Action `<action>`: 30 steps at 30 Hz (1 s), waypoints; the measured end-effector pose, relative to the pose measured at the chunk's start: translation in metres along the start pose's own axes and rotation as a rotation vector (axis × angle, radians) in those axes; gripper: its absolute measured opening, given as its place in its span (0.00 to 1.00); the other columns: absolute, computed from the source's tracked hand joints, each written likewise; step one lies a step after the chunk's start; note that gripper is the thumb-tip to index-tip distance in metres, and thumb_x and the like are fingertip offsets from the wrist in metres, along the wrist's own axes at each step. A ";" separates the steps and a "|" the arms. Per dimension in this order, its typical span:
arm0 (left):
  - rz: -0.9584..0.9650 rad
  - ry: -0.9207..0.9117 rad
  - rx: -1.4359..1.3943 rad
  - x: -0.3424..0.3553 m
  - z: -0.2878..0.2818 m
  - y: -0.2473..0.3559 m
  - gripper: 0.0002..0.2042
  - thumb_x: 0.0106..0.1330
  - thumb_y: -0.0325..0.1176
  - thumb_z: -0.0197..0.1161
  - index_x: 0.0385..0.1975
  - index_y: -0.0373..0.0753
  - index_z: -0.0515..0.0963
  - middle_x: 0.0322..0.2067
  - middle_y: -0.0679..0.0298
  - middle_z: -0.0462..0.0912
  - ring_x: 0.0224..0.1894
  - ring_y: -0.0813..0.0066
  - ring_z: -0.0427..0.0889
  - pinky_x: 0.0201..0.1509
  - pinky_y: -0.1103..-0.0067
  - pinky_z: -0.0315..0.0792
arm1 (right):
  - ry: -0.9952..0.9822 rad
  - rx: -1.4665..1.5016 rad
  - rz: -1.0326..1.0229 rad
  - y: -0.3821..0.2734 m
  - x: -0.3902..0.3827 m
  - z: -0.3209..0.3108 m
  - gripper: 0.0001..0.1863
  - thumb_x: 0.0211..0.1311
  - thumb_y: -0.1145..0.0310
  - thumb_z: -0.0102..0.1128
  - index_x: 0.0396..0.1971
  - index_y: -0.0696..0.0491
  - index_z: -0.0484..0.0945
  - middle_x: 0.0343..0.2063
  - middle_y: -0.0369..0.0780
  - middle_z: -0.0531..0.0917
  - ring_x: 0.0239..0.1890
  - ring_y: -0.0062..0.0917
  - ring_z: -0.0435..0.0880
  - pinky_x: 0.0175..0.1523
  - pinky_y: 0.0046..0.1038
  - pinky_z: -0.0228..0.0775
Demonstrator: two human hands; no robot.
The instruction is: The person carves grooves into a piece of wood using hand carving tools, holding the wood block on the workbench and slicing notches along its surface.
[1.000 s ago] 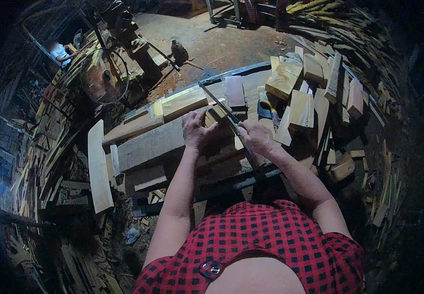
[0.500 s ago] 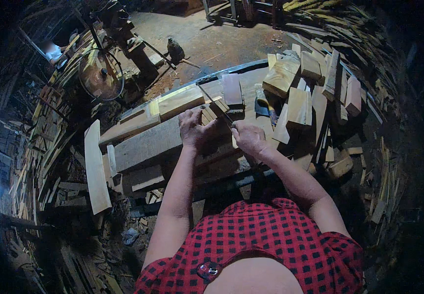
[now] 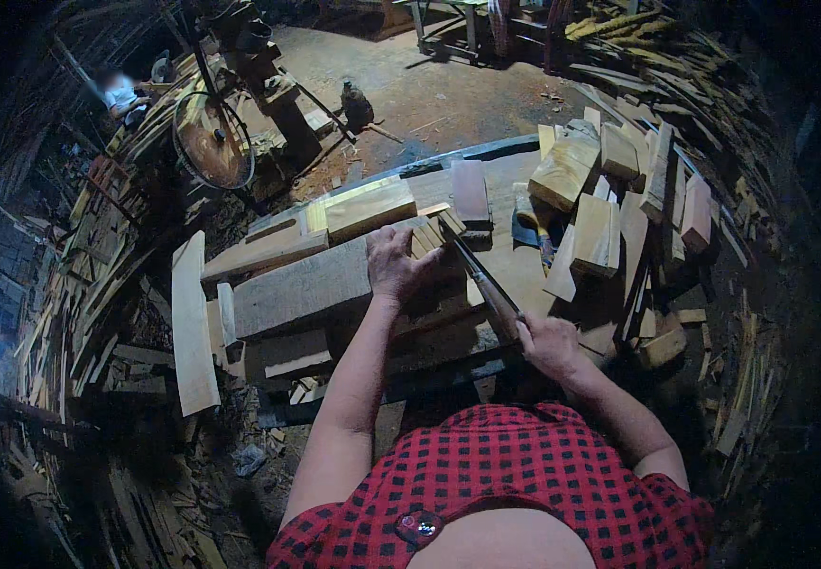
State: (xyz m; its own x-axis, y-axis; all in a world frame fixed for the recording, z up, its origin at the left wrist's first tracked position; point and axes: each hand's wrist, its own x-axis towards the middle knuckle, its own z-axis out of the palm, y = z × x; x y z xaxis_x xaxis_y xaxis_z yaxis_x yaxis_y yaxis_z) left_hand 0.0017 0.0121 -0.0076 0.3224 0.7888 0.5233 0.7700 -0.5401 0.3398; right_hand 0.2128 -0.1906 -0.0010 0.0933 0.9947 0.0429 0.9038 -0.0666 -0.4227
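Above the bench's [image 3: 505,173] near edge, right of its middle, the right hand [image 3: 553,348] is closed around the handle end of a saw [image 3: 488,283], whose blade slants away leftward to a small slotted block [image 3: 426,237]. The left hand [image 3: 394,266] grips that block, thumb along its near side, mid-bench at the right end of a grey beam [image 3: 301,292]. A pale board [image 3: 194,327] crosses the bench's left end; a wood pile [image 3: 597,232] crowds the right. A pink brick [image 3: 470,190] lies toward the far edge. Beyond stands a fan [image 3: 219,136]; farther off, a person [image 3: 121,100].
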 end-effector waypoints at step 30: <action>0.049 0.054 -0.030 0.005 0.006 0.007 0.26 0.45 0.57 0.66 0.35 0.42 0.76 0.35 0.57 0.72 0.42 0.55 0.68 0.47 0.65 0.66 | 0.089 0.038 -0.020 -0.034 0.130 0.019 0.12 0.61 0.60 0.46 0.33 0.53 0.73 0.24 0.49 0.81 0.30 0.46 0.81 0.36 0.45 0.73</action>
State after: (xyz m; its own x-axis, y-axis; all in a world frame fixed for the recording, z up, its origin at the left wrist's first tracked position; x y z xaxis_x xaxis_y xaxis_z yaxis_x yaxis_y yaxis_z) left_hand 0.0121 0.0137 -0.0070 0.3281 0.7448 0.5810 0.7372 -0.5865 0.3355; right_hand 0.1860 -0.0577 0.0021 0.1136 0.9849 0.1307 0.8895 -0.0423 -0.4549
